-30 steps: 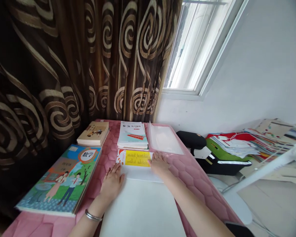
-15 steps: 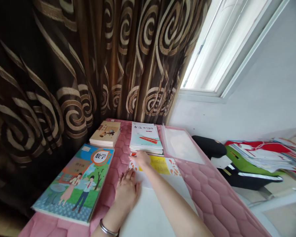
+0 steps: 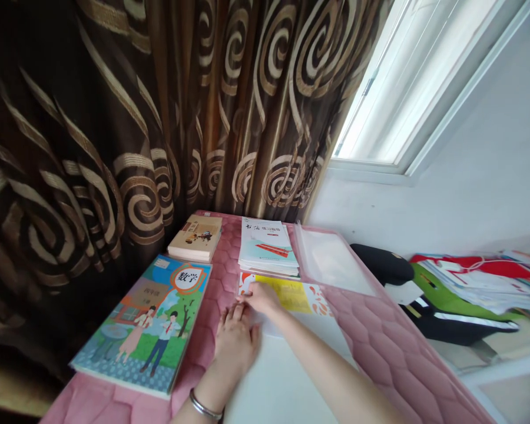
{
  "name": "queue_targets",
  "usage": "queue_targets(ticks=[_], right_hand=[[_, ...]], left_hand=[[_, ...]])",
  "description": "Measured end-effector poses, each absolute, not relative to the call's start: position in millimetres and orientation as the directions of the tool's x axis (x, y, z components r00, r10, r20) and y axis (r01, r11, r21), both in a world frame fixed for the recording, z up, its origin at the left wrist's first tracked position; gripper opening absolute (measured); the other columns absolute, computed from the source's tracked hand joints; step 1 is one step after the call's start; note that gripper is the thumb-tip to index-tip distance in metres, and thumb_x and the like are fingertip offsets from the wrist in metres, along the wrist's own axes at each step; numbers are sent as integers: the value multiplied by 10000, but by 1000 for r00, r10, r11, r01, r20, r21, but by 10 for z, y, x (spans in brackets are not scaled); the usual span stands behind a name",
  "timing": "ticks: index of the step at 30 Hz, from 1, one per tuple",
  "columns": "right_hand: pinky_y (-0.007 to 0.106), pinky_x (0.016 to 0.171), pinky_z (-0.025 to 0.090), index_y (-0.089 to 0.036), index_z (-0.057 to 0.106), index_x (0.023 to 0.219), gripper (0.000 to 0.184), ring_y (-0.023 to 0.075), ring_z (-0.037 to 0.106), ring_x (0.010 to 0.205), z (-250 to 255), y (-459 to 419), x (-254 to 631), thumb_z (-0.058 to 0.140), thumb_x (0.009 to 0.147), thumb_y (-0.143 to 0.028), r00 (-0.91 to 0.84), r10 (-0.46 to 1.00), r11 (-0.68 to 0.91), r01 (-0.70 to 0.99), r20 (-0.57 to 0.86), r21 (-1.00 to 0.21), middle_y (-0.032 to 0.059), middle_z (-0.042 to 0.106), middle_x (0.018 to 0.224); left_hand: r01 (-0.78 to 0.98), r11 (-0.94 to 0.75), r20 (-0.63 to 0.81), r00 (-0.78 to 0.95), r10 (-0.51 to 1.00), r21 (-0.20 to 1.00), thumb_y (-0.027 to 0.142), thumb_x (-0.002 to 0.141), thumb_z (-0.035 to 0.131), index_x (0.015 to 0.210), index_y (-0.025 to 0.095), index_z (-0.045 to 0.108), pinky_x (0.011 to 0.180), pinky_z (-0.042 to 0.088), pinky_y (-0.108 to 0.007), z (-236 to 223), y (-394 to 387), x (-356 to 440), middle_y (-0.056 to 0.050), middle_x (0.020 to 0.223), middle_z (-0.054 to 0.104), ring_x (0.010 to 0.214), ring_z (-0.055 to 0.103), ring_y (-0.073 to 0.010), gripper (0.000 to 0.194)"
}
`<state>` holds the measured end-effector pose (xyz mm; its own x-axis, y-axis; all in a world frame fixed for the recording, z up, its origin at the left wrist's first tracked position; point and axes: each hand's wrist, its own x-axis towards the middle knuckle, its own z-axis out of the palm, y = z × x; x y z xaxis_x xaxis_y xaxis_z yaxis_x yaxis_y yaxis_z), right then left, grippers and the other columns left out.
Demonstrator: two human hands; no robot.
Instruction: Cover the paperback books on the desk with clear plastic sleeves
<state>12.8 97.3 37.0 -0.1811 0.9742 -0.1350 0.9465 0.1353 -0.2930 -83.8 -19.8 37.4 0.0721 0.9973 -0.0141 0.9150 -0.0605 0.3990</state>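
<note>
A white booklet with a yellow and orange cover panel [image 3: 291, 293] lies in front of me on the pink quilted tabletop [image 3: 371, 341]. My left hand [image 3: 236, 340], with a silver bangle at the wrist, rests flat on the booklet's left edge, fingers stretched out. My right hand [image 3: 261, 297] reaches across to the booklet's top left corner, fingers lying on the cover. A stack of thin workbooks [image 3: 268, 247] lies just beyond the booklet.
A large colourful textbook [image 3: 148, 323] lies at the left, a beige book [image 3: 196, 235] behind it. A clear plastic folder [image 3: 331, 259] sits at the back right. A brown swirl curtain [image 3: 159, 118] hangs behind; piled papers [image 3: 472, 280] lie right of the table.
My right hand slid from the booklet's right side across to its top left corner. The left hand stayed on the left edge. The view swung left and down.
</note>
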Motion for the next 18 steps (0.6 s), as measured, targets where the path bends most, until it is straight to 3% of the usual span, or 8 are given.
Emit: queue_targets(ticks=[4, 10, 15, 18], right_hand=[[272, 659, 471, -209, 751, 775, 429, 250, 704, 845, 390, 1103, 124, 676, 705, -626, -162, 973, 114, 956, -163, -270, 90, 761, 860], [328, 777, 475, -115, 720, 1035, 551, 304, 679, 999, 404, 1365, -26, 483, 884, -589, -2, 997, -15, 971, -71, -238, 215, 718, 1046], [325, 841, 442, -155, 718, 985, 414, 277, 660, 1030, 384, 1175, -48, 484, 924, -490, -43, 999, 37, 969, -18, -246, 178, 723, 1033], [308, 831, 434, -203, 716, 916, 350, 251, 644, 1042, 371, 982, 17, 574, 859, -518, -103, 994, 93, 961, -26, -260, 115, 715, 1068]], left_hand=[[914, -56, -19, 69, 997, 402, 385, 916, 300, 1411, 146, 468, 1195, 226, -425, 361, -191, -839, -66, 1481, 454, 1371, 385, -271, 574], [902, -80, 33, 73, 997, 423, 361, 924, 307, 1376, 157, 508, 1180, 248, -424, 362, -212, -847, -63, 1448, 495, 1347, 416, -256, 536], [902, -76, 55, 58, 997, 424, 348, 920, 323, 1359, 146, 527, 1175, 261, -417, 375, -234, -838, -76, 1433, 510, 1336, 430, -253, 524], [902, -73, 63, 51, 997, 425, 351, 917, 332, 1363, 157, 525, 1182, 246, -414, 365, -236, -834, -74, 1445, 498, 1343, 423, -250, 523]])
